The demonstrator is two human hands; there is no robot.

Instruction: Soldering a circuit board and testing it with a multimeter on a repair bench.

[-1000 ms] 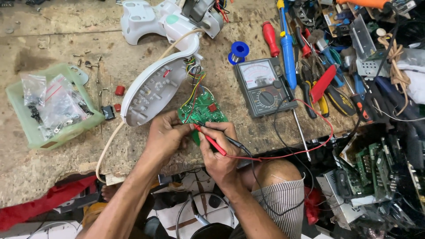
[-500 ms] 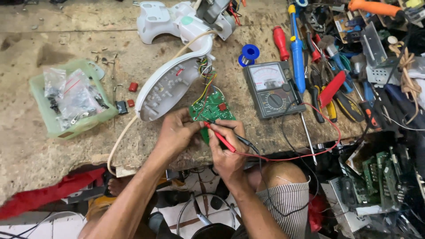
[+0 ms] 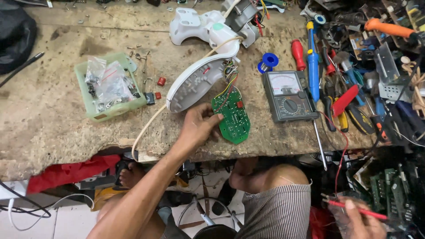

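Note:
A green circuit board [image 3: 233, 116] lies on the worn wooden bench, tied by coloured wires to a white oval plastic housing [image 3: 199, 82]. My left hand [image 3: 198, 127] rests at the board's left edge, fingertips holding it. My right hand [image 3: 361, 221] is low at the bottom right, off the bench, gripping a red test probe [image 3: 354, 208]. Its red lead runs up toward the grey analog multimeter [image 3: 288, 95] just right of the board.
A pale green tray [image 3: 111, 109] of bagged parts sits at the left. White fan parts [image 3: 208, 24] lie at the back. Screwdrivers, pliers and a blue solder spool [image 3: 268, 61] crowd the right side. Small red components [image 3: 161, 81] are scattered nearby. My knee shows below the bench edge.
My right hand has left the circuit board and dropped down to the right with the red probe. My left hand stays on the board. The camera view has shifted left and closer.

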